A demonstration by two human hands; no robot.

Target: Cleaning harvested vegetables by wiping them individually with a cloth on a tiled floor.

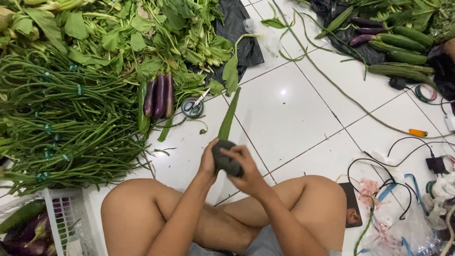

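Green and stiff-looking, the long gourd (228, 118) sticks up over the white floor (294, 118), its near end in dark wrap, likely light, clamped by left hand (208, 159) and right hand (244, 166).

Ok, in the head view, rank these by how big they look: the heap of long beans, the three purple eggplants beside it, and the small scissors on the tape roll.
1. Heap of long beans, by far the largest.
2. Three purple eggplants.
3. Scissors, smallest.
All lie on the floor at a similar distance, so nearness hardly skews this.
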